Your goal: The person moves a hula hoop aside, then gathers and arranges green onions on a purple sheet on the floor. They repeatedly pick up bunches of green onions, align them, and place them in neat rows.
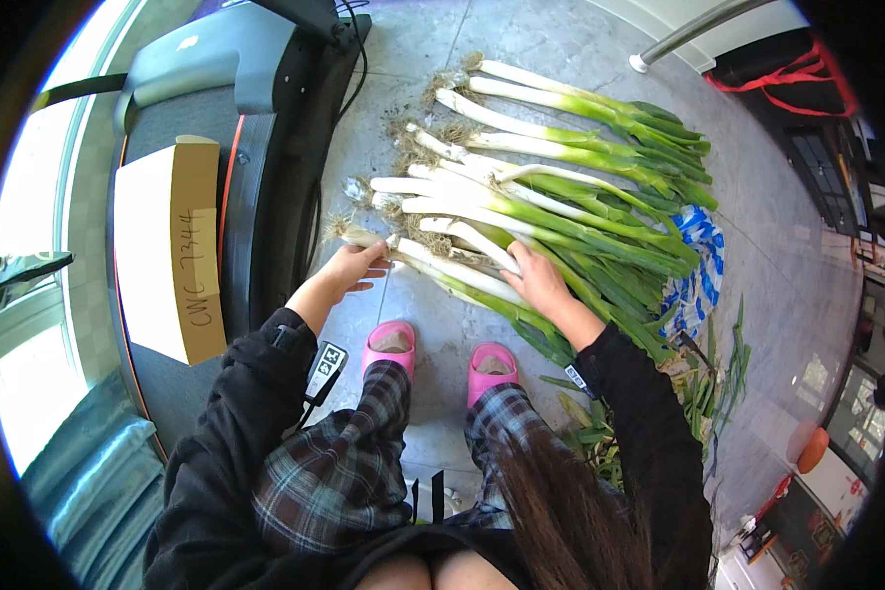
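Note:
Several large green onions (487,195) lie side by side on the grey tiled floor, their white rooted ends to the left and green leaves to the right. My left hand (354,267) is at the root end of the nearest stalk (361,235), its thumb by the white part and its other fingers spread below; whether it grips the stalk is unclear. My right hand (540,279) rests on the near stalks, fingers curled at the end of a bent white stalk (472,236); its fingertips are partly hidden. A blue-and-white plastic bag (697,258) lies partly beneath the leaves.
A treadmill (258,206) stands on the left with a cardboard box (195,295) on it, bearing writing. Torn green leaves (597,435) are heaped at the lower right, partly behind my right sleeve. My feet in pink slippers (389,346) are just before the onions. A metal pole (693,37) stands at the upper right.

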Demonstrator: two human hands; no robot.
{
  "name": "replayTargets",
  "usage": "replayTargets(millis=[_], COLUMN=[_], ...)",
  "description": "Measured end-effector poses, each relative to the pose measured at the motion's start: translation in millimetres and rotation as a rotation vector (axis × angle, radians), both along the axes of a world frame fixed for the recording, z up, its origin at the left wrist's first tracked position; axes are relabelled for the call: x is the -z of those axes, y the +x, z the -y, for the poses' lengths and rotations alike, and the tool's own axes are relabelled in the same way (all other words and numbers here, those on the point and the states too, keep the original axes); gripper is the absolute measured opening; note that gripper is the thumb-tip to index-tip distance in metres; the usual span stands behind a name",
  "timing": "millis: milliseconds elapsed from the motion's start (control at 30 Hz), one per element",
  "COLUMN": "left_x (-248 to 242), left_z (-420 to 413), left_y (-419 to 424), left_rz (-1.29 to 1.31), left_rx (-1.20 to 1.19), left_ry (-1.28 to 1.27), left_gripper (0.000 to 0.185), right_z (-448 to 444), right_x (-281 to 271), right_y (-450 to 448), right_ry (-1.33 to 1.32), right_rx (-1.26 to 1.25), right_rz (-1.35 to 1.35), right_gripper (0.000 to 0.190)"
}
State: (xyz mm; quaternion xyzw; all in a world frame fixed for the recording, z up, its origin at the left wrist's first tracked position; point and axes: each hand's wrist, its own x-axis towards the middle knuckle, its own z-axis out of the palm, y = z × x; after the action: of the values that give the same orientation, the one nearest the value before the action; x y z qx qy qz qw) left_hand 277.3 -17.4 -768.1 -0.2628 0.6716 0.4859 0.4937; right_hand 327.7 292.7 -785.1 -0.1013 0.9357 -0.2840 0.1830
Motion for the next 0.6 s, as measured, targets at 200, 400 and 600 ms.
replayTargets(millis=[200,400,600], left_x=[-10.0,-39.6,-49.8], left_z=[4.4,-18.4,-49.9], left_y=[-5.4,-1.4,2.5], left_rz=[0.065,0.084,-0.041], left_rx=[0.106,0.378,-0.011], left_ry=[-0.026,0.439,0.724], left_gripper=[0.046,0.059,0.061], right_z=[10.8,6.1,12.8], right_x=[-30.6,-48.4,-53.3], right_y=[13.3,-3.4,4.1], right_ry=[0.148,0.281,0.041], right_rx=[-0.075,-0.223,-0.192], right_rz=[-0.346,-0.590,-0.707], right_gripper=[0.018,0.013,0.014])
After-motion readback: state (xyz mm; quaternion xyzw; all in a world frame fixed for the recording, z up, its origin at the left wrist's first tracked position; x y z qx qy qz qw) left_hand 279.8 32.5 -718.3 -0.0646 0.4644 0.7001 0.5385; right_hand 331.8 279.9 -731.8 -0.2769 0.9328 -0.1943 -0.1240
